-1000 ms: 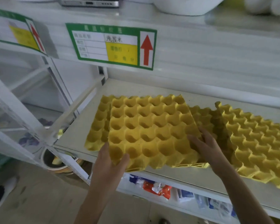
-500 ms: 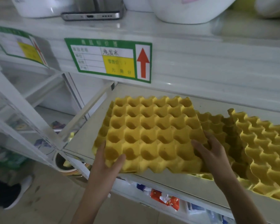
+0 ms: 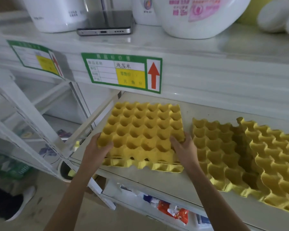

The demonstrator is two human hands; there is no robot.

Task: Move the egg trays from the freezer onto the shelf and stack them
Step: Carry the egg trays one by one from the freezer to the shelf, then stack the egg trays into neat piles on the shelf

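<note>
Hands (image 3: pixel 97 151) (image 3: pixel 184 147) grip yellow dimpled egg tray (image 3: pixel 143 130) atop another.

Left hand (image 3: pixel 98 150): reached forward, thumb curled over the near-left corner of the top egg tray (image 3: pixel 144 130).
Right hand (image 3: pixel 184 148): fingers clasped its near-right corner.
Forearms: bare, extended.

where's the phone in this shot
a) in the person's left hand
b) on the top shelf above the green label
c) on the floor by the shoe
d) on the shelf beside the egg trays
b: the phone lies flat on the upper shelf, above the green label, while both hands grip a yellow egg tray on the shelf below.
</note>
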